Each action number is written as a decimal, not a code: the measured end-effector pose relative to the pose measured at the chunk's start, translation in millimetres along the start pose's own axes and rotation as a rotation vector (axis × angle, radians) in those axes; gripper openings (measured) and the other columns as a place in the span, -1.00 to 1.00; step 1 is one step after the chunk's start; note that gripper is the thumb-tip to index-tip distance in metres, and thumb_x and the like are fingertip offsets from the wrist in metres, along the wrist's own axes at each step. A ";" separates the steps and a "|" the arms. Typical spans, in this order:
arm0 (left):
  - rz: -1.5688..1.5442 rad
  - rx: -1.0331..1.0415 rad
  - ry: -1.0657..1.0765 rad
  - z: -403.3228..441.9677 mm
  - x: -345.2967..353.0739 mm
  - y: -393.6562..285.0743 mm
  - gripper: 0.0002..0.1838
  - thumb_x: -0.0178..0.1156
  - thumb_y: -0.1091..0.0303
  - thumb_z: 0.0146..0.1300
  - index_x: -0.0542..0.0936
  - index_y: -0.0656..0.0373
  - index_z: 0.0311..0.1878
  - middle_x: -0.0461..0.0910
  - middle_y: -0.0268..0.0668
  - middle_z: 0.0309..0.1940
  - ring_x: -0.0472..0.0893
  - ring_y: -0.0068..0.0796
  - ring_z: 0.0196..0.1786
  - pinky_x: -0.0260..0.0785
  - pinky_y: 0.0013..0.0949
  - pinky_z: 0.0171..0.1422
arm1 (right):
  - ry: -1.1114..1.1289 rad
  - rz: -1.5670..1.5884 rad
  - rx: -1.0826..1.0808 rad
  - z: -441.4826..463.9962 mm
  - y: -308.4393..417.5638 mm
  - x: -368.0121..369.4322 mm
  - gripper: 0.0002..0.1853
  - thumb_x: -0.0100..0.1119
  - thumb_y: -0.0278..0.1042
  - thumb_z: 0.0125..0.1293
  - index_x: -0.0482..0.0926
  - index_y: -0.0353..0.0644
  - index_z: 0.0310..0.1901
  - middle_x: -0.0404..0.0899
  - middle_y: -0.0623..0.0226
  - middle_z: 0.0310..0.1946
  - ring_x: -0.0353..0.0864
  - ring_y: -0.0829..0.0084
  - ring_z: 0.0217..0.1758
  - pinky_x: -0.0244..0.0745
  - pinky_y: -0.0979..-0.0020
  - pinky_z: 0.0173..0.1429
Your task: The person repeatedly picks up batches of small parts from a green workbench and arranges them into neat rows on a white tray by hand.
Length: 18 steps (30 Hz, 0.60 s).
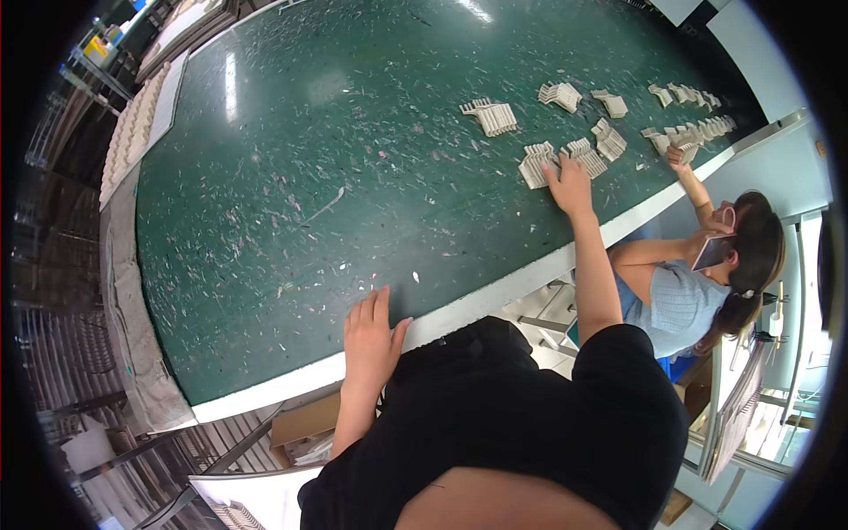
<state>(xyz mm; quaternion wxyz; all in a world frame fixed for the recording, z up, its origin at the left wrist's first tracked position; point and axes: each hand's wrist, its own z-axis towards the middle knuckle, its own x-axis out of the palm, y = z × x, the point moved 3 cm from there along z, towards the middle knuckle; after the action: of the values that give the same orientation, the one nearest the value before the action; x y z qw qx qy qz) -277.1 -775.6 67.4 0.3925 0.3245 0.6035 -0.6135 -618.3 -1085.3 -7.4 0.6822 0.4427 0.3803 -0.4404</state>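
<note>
My right hand (572, 189) reaches out over the table. Its thumb and fingers close about the edge of a stack of beige ridged pieces (584, 157), which look like moulded pulp. Touching the thumb side is a similar stack (533, 166); my fingers partly hide where the two meet. My left hand (369, 340) rests near the front edge of the green table (291, 230), fingers stretched out and thumb apart, holding nothing. Other beige stacks lie beyond my right hand, among them one at the left (491, 117) and one farther back (560, 96).
At the right a seated co-worker (689, 296) holds a phone-like object to the head and reaches toward a row of beige pieces (707, 131). Small pale scraps litter the table top. The white table edge (495, 300) runs before me. A cardboard box (305, 428) stands below at the left.
</note>
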 end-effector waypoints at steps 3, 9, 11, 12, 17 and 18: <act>-0.025 0.060 0.019 15.1 16.8 -22.8 -0.38 0.29 0.24 0.16 0.37 0.31 0.24 0.46 0.00 0.12 0.43 -0.01 0.16 0.26 -0.06 0.23 | 0.011 0.182 0.055 -7.0 -15.5 2.3 -0.44 0.01 0.01 0.36 0.48 -0.40 0.12 0.54 -0.12 0.00 0.44 -0.13 0.11 0.29 0.09 0.25; -0.050 0.166 0.127 48.5 45.9 -60.6 -0.39 0.27 0.21 0.19 0.36 0.26 0.26 0.46 0.00 0.13 0.44 0.01 0.17 0.29 -0.07 0.24 | 0.015 0.278 0.049 -9.8 -9.2 4.3 -0.45 0.00 -0.06 0.39 0.44 -0.46 0.13 0.51 -0.16 0.03 0.43 -0.13 0.12 0.29 0.09 0.24; -0.090 0.197 0.149 64.0 51.1 -69.9 -0.39 0.26 0.20 0.22 0.35 0.25 0.27 0.47 0.02 0.12 0.47 0.03 0.14 0.32 -0.08 0.21 | -0.010 0.326 0.045 -6.1 -3.9 7.4 -0.44 -0.01 -0.05 0.39 0.43 -0.47 0.14 0.52 -0.17 0.02 0.43 -0.12 0.11 0.29 0.09 0.24; -0.122 0.213 0.145 75.8 51.7 -74.9 -0.40 0.26 0.20 0.23 0.35 0.26 0.27 0.49 0.03 0.09 0.49 0.03 0.12 0.34 -0.09 0.18 | 0.030 0.356 0.079 -3.3 -2.0 9.9 -0.35 0.05 0.03 0.35 0.39 -0.50 0.17 0.49 -0.17 0.02 0.41 -0.10 0.12 0.29 0.10 0.24; -0.444 0.053 0.041 173.8 79.2 -87.0 -0.41 0.18 0.13 0.28 0.32 0.32 0.24 0.61 0.01 -0.23 0.60 0.04 -0.18 0.44 -0.08 -0.05 | -0.051 0.279 0.099 -1.1 22.8 18.3 -0.10 0.23 0.17 0.17 0.25 -0.56 0.25 0.41 -0.17 0.04 0.34 -0.07 0.11 0.27 0.11 0.25; -0.474 0.000 -0.032 203.0 88.2 -90.7 -0.42 0.16 0.11 0.30 0.33 0.35 0.22 0.62 0.00 -0.33 0.62 0.05 -0.27 0.45 -0.07 -0.12 | -0.091 0.249 0.081 -3.7 31.0 18.1 -0.07 0.25 0.17 0.15 0.23 -0.57 0.25 0.39 -0.18 0.05 0.33 -0.07 0.10 0.27 0.10 0.24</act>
<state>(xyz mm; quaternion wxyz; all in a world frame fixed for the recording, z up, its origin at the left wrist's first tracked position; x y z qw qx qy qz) -383.5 -988.8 46.9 0.2471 0.1641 0.6564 -0.6936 -583.9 -1079.9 -16.7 0.7298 0.4932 0.2728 -0.3869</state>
